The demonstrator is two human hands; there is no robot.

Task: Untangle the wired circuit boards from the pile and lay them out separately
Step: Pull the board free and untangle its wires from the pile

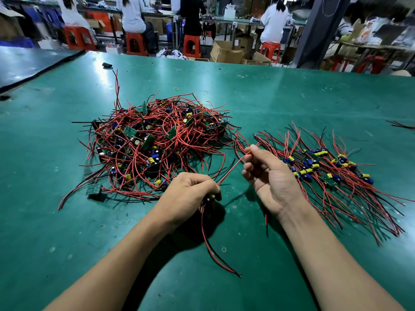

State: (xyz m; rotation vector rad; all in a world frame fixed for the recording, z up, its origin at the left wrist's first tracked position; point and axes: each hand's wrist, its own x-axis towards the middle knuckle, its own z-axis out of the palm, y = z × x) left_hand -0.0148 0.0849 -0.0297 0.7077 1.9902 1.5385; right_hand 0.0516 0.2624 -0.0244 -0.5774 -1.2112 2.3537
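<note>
Fingers [254,153] of the right hand [272,179] are curled, palm turned up, and pinch a red wire [234,169] near its far end. The left hand [188,194] is closed round a board [211,196], of which only a yellow part shows under the knuckles. The board's other leads [210,246], red and black, trail from under that hand toward the person and lie on the desk [292,97].

The wire runs taut on a slant, from the left hand up and rightward into the right hand's pinch. That slant is its long axis, with one hand at each end.

The pile [157,140] lies beyond the left hand and to its left, its nearest strands close to the knuckles. The row [325,169] of freed boards lies to the right, just beside and behind the right hand, its wires fanned toward the near edge.

By the look of it the board is clear of the pile, or nearly. Laying it down would mean a move rightward, and the right hand is the nearer to the row. Whether the pinched end crosses strands at the pile's edge cannot be told.
</note>
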